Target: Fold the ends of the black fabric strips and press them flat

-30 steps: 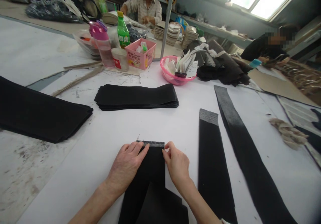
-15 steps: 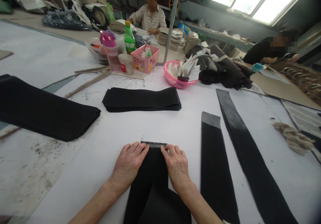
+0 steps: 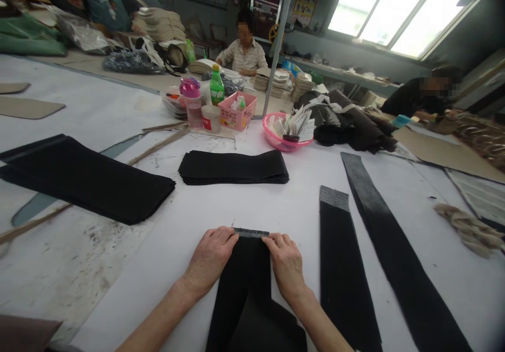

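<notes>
Pressing flat on a long black felt-like fabric strip (image 3: 246,283), both hands sit at its far end, where a narrow grey glittery band (image 3: 251,232) crosses the strip. Strip lies on the white paper-covered table (image 3: 300,210), directly in front of the person, long axis running away from the body, near end widening and dropping off the bottom of the view. Left hand (image 3: 209,260) covers the left corner, right hand (image 3: 287,265) the right corner; fingers on both held together, roughly straight, fingertips touching the grey band's edge, palms down. No pinch visible; cannot tell if anything is tucked beneath. Both hands equally near, strip centre bare between them.

Just right: a second black strip with grey end patch (image 3: 341,268), parallel, apart from the right hand. Further right, a longer dark grey-black strip (image 3: 390,257) running diagonally. Ahead, a neat stack of black cut fabric pieces (image 3: 234,167), long axis crosswise. Left, a larger black fabric stack (image 3: 87,178). Beyond: pink plastic bowl of paper tags (image 3: 287,131), pink square box (image 3: 237,115), green bottle (image 3: 216,85). Frayed beige rope piece (image 3: 467,228) far right. Two other people sit at the table's far side.
</notes>
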`<move>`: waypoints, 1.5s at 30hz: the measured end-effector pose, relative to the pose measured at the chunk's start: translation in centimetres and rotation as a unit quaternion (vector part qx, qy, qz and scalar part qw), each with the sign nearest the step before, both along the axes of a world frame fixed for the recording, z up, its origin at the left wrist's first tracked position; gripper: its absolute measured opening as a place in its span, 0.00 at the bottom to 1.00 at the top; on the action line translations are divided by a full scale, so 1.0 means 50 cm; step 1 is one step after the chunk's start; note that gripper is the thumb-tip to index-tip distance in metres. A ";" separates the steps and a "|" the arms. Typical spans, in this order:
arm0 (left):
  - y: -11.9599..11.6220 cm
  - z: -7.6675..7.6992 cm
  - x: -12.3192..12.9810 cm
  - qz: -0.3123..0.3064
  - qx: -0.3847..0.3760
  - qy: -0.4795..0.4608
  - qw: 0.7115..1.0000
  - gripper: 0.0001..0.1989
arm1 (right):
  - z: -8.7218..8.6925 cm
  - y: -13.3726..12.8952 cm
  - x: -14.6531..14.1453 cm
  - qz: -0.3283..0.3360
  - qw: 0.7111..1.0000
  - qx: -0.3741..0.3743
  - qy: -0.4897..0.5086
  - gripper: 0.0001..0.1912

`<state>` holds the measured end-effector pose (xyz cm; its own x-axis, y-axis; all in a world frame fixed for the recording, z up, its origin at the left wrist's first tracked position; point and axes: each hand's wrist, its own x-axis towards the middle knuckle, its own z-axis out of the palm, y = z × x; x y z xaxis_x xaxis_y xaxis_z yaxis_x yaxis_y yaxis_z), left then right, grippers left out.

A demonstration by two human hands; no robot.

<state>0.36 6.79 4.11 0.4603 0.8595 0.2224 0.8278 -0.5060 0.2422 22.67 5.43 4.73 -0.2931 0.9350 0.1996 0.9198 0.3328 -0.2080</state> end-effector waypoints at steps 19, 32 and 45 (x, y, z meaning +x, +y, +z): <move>0.063 0.011 -0.015 -0.004 -0.087 -0.120 0.989 0.05 | 0.041 0.116 -0.096 0.034 0.993 -0.112 -0.001 0.07; 0.077 0.027 -0.012 -0.021 -0.104 -0.087 0.991 0.08 | 0.039 0.133 -0.084 0.081 0.989 -0.124 0.024 0.04; 0.048 -0.011 -0.008 -0.034 0.019 -0.077 0.996 0.07 | -0.018 0.102 -0.057 0.140 0.988 -0.003 0.064 0.04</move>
